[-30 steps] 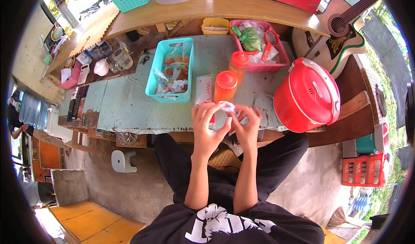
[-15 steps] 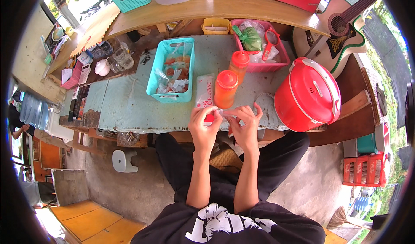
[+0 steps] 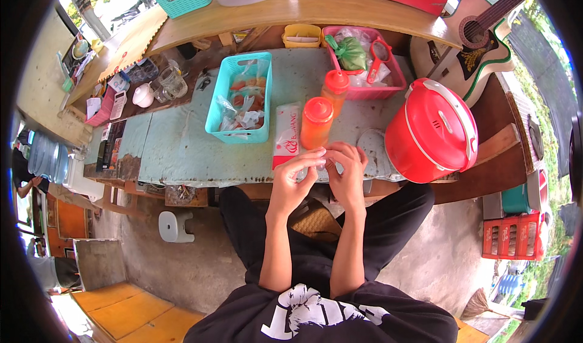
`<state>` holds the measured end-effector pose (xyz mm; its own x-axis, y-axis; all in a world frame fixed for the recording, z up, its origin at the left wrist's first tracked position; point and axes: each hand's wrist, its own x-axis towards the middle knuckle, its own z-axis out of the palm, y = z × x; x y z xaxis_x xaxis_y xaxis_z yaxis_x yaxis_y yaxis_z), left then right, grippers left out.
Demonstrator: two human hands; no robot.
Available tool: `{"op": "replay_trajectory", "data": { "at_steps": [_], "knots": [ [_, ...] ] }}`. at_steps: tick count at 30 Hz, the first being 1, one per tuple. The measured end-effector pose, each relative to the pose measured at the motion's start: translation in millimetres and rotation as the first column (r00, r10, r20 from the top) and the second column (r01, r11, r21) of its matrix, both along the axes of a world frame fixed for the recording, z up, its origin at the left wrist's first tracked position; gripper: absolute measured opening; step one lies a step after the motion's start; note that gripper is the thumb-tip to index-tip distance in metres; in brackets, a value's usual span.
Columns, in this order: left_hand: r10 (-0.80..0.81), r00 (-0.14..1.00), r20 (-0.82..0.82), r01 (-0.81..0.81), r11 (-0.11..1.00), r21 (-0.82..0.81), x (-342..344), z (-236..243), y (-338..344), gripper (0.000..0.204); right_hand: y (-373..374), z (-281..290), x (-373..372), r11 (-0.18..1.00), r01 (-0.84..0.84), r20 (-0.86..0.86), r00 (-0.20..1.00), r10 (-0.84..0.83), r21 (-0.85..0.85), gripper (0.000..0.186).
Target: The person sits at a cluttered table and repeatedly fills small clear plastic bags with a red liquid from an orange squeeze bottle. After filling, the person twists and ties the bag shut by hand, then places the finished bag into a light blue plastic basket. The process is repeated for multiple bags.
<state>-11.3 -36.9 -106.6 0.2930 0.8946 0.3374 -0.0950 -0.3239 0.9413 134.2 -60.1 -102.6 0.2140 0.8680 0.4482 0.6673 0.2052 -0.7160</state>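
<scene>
Pale green worktop (image 3: 182,152), long and worn, across the middle of the view, with a wooden shelf (image 3: 340,9) raised along its far side. Guitar (image 3: 470,45) propped at far right, past the worktop's end. Big red cooker (image 3: 432,130) with white handle, lid shut, at right on the worktop, just beside the hands. Teal basket (image 3: 240,97) left of centre, holding small clear bags of food. Pink basket (image 3: 364,61) on the far side, with a green bag and a red-rimmed strainer inside. Yellow box (image 3: 302,35) just left of it. 2 orange bottles with red caps: nearer bottle (image 3: 316,123) just beyond the hands, farther bottle (image 3: 334,88) behind it, touching the pink basket. Red-and-white packet (image 3: 286,133) flat between the teal basket and the nearer bottle. White stool (image 3: 176,226) on the floor, below the worktop's near edge at left. Glass mugs (image 3: 167,85) at far left.

Left hand (image 3: 297,172) and right hand (image 3: 346,170) close together at the near edge, fingertips meeting, both pinching 1 small clear wrap (image 3: 320,166). Wrap held just above the near edge of the worktop, in front of the nearer bottle; mostly hidden by fingers, contents not to be made out.
</scene>
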Motion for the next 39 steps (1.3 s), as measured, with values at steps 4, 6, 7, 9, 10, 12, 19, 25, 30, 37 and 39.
{"op": "replay_trajectory", "data": {
  "at_steps": [4, 6, 7, 9, 10, 12, 19, 25, 30, 37, 39],
  "knots": [
    [0.084, 0.989, -0.119, -0.079, 0.996, 0.05, 4.1, 11.8, -4.1, 0.029, -0.6, 5.0, -1.0, 0.995, 0.082, -0.052, 0.995, -0.085, -0.049, 0.011],
    [0.077, 0.995, -0.063, -0.079, 0.997, -0.026, 7.0, 13.9, -6.4, 0.024, 0.6, 2.7, -1.2, 0.993, 0.119, -0.075, 0.99, -0.12, -0.012, 0.01],
    [0.076, 0.996, -0.035, -0.078, 0.995, -0.063, 7.7, 14.5, -6.9, 0.021, 0.7, 2.0, -1.1, 0.992, 0.121, -0.081, 0.989, -0.122, -0.025, 0.01],
    [0.054, 0.996, -0.078, -0.055, 0.998, -0.013, 8.3, 12.2, -5.4, 0.021, 0.4, 1.2, -0.5, 0.991, 0.124, -0.092, 0.988, -0.128, -0.05, 0.008],
    [0.043, 0.994, -0.1, -0.042, 0.999, 0.011, 8.6, 13.1, -4.9, 0.021, 0.7, 1.1, -0.5, 0.99, 0.127, -0.095, 0.987, -0.132, -0.055, 0.008],
    [0.05, 0.993, -0.104, -0.052, 0.999, -0.013, 12.8, 18.2, -10.3, 0.023, 1.2, 1.0, -0.5, 0.989, 0.135, -0.101, 0.985, -0.142, -0.066, 0.007],
    [0.108, 0.994, 0.025, -0.104, 0.987, -0.123, 14.0, 11.8, -4.9, 0.014, 1.3, 7.1, -2.2, 0.994, 0.101, -0.073, 0.992, -0.105, -0.049, 0.012],
    [0.081, 0.949, -0.306, -0.09, 0.996, -0.017, 3.3, 15.1, -5.8, 0.014, -1.5, 7.6, 1.4, 0.997, 0.073, 0.0, 0.997, -0.073, -0.015, 0.017],
    [0.093, 0.897, -0.432, -0.067, 0.995, 0.075, -1.9, 17.2, -5.9, 0.015, -4.2, 8.6, 6.2, 0.998, 0.033, 0.048, 0.998, -0.03, -0.051, 0.018],
    [0.252, 0.886, -0.388, -0.132, 0.941, 0.311, -17.8, 19.8, 2.1, 0.014, -6.2, 9.3, 10.1, 0.993, -0.054, -0.008, 0.999, 0.054, -0.101, 0.016],
    [0.3, 0.917, -0.261, -0.206, 0.92, 0.333, -17.9, 19.2, 2.0, 0.014, -6.6, 7.0, 9.4, 0.986, -0.123, -0.049, 0.992, 0.118, -0.116, 0.017]
  ]
}}
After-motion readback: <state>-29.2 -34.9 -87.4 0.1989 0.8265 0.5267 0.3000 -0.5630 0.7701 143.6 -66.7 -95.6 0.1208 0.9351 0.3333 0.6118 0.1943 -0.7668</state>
